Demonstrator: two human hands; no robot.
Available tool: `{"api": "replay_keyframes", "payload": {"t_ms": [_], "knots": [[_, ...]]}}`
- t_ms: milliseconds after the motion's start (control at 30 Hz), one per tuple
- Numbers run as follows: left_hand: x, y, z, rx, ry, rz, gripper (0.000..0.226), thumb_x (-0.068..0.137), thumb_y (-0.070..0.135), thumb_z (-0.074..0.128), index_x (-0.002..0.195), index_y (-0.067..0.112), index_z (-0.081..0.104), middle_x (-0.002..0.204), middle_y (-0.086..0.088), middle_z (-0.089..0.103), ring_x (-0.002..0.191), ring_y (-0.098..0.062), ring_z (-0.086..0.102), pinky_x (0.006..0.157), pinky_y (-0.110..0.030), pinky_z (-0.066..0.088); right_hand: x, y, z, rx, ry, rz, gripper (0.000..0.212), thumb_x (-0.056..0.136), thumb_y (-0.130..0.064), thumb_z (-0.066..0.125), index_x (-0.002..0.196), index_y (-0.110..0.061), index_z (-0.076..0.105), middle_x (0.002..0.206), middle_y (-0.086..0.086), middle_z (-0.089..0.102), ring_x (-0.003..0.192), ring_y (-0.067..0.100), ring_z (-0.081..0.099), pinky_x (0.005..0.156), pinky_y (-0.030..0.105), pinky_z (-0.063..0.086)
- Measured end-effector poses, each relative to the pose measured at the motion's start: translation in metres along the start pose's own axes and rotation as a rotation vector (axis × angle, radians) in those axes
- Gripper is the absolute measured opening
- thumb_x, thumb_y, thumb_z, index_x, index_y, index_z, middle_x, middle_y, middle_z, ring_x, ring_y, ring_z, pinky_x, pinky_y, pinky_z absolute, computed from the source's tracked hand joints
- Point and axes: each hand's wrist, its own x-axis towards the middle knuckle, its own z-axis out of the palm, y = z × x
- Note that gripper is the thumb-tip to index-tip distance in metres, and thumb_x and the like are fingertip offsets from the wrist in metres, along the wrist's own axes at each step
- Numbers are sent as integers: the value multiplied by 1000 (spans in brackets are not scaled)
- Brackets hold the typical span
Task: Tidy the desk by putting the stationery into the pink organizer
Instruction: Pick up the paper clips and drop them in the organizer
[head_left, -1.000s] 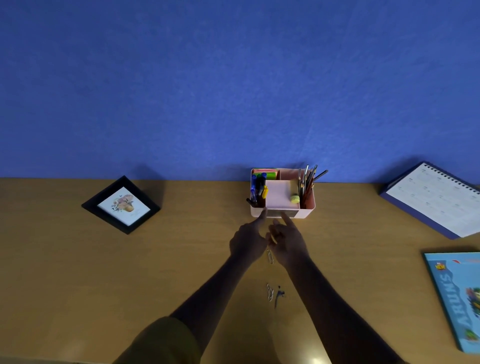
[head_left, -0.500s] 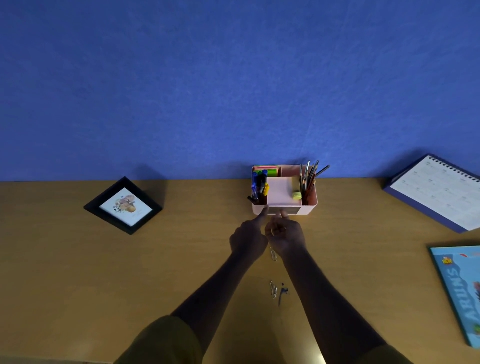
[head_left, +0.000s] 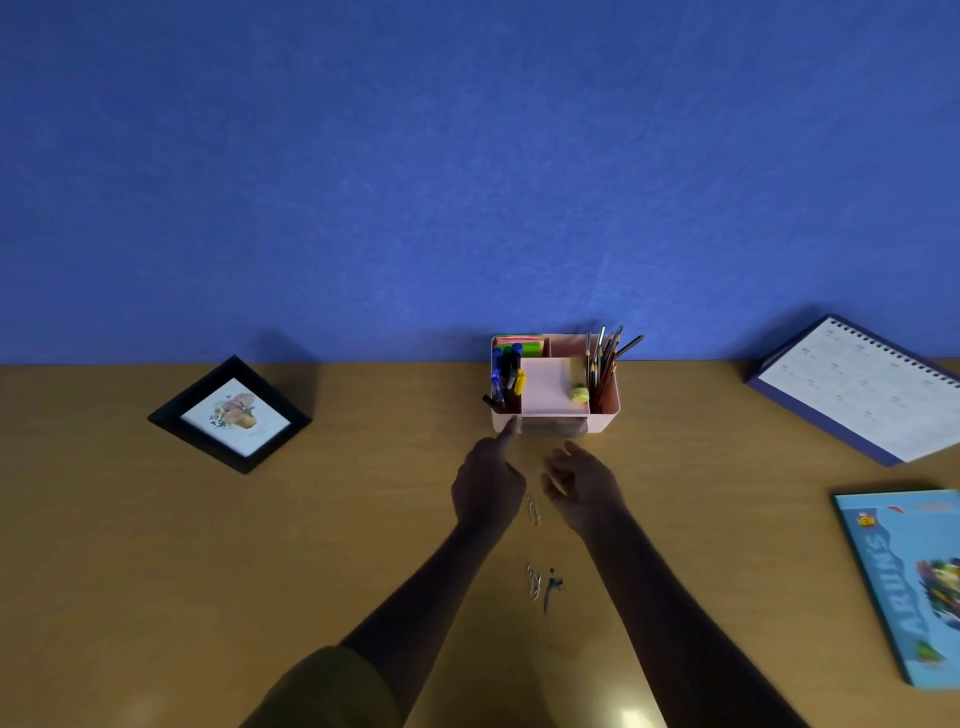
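The left hand (head_left: 485, 488) touches its straight index finger to the front left corner of the pink organizer (head_left: 607, 418), which stands at frame centre. The right hand (head_left: 582, 486) hangs loosely spread beside it. 1 paper clip (head_left: 534, 512) lies between the hands, with more clips (head_left: 534, 582) lower down.

A black-framed flower picture (head_left: 231, 415) stood at the left of the wooden desk (head_left: 156, 545). At the right, a spiral-bound calendar (head_left: 862, 387) sat by the blue wall (head_left: 467, 156), with a light-blue book (head_left: 909, 582) lying flat nearer the front.

Home study: desk (head_left: 156, 545), calendar (head_left: 862, 395), framed picture (head_left: 234, 415).
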Motion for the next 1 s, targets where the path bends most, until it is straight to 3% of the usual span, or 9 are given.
{"api": "replay_keyframes", "payload": {"t_ms": [133,233,333,533,667,733,767,833,1000], "knots": [[3,2,6,-197,-62,-100,71,100,-1,50,165,23,38,162,-7,51,118,-19,70,66,-23,55,-8,-21,-8,-314,21,-244,28,104,4,58,124,-15,62,113,7,70,103,19,71,85,38,63],[7,7,8,-359,-186,-106,77,99,-7,48,167,25,33,169,-12,39,72,-8,67,48,-16,45,-3,-28,-11,-496,7,-361,39,96,9,57,117,-20,72,102,16,70,92,29,67,79,43,56],[10,9,9,-413,-215,-120,79,98,-8,48,167,27,33,170,-11,39,70,-7,65,45,-13,42,0,-28,-12,-619,7,-389,51,87,12,59,119,-26,74,100,12,73,88,29,66,71,41,52],[3,2,9,-429,-196,-145,77,97,-8,48,165,27,37,169,-7,41,75,12,52,65,-24,58,-6,-24,-20,-705,-14,-401,51,85,12,61,116,-27,71,105,6,74,95,30,68,70,39,54],[-6,0,7,-441,-196,-124,79,96,-9,46,165,29,38,168,-2,43,74,20,47,72,-27,58,-8,-18,-29,-757,-14,-415,55,84,12,61,127,-22,70,111,2,74,102,30,68,69,37,55],[-9,-3,7,-432,-203,-100,80,95,-10,46,164,29,39,166,-1,45,86,17,55,73,-26,57,-9,-15,-32,-763,-16,-406,60,85,11,63,135,-22,67,121,0,72,111,29,67,74,37,56],[-10,-5,7,-434,-209,-86,80,95,-10,46,164,30,40,166,-1,46,105,9,62,72,-24,57,-8,-13,-34,-769,-15,-407,62,85,10,64,138,-23,66,124,0,72,115,30,66,76,38,57],[-10,-9,9,-447,-226,-88,81,93,-9,46,163,33,41,165,1,47,145,-17,53,71,-19,53,-10,-12,-36,-781,-17,-413,64,85,9,64,140,-24,65,127,0,71,117,30,66,78,39,57],[-9,-16,14,-441,-217,-93,75,95,-3,49,161,32,45,163,2,50,150,-22,48,76,-21,53,-4,-10,-42,-814,30,-385,69,88,-1,72,151,-22,56,137,3,67,125,31,64,91,48,63]]}}
